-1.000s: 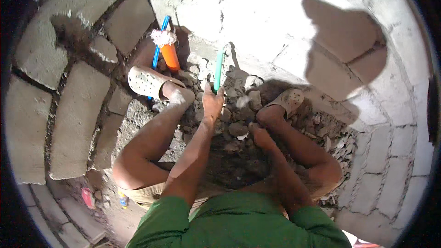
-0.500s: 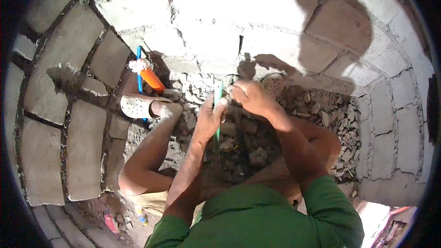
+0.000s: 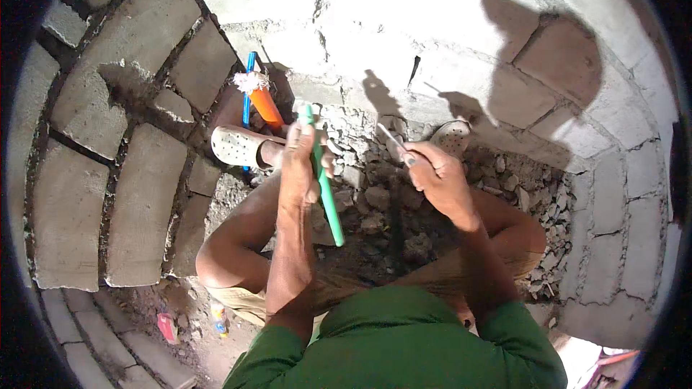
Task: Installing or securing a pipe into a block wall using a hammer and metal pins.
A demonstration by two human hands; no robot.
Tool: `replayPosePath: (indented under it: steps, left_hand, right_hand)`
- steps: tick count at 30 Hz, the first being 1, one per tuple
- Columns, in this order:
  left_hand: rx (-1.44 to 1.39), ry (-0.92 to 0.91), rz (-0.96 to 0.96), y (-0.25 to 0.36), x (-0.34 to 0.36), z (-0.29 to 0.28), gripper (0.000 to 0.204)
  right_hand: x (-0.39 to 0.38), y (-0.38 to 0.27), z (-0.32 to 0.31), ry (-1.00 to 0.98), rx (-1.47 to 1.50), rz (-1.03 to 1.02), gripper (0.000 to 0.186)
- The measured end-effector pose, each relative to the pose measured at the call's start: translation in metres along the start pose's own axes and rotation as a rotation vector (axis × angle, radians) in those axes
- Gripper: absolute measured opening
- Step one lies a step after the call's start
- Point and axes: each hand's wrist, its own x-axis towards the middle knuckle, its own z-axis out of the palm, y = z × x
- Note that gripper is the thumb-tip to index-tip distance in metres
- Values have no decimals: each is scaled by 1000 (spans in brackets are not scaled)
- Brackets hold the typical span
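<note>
My left hand [image 3: 297,166] is closed around a slim green plastic tube [image 3: 330,209], which slants with its top end above the fingers and its lower end toward my lap. To the right, my right hand [image 3: 441,179] pinches a thin pale strip or rod [image 3: 391,137] pointing up and left, its exact kind too small to make out. The two hands are apart, both above the broken rubble [image 3: 375,202] between my bent legs.
An orange tube [image 3: 265,108] with frayed white material at its top leans at the left wall beside a blue pipe [image 3: 247,104]. Cracked block walls [image 3: 148,194] stand left, ahead and right. My feet wear beige perforated clogs [image 3: 232,145]. A pink scrap [image 3: 167,328] lies lower left.
My hands have moved apart, the left one leftward with the green tube, now tilted and more fully seen. The right hand has shifted right and lower, and its pale strip now shows.
</note>
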Motion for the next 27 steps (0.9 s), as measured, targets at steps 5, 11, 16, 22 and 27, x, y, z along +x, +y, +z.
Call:
replayPosePath:
  steps: [5,11,16,22,27]
  left_hand:
    - [-169,-41,-51,-5,-6,11,38]
    - [-775,57,76,-8,17,-41,28]
    - [-127,426,308,-44,32,-84,31]
    - [30,450,-98,-27,26,-91,14]
    - [1198,-192,47,-65,27,-151,11]
  right_hand:
    - [14,4,39,2,142,5,18]
    - [-10,83,66,-146,440,248,26]
    - [-14,66,83,-56,713,421,28]
    - [30,95,36,293,-79,-144,23]
    - [29,55,38,260,685,165,21]
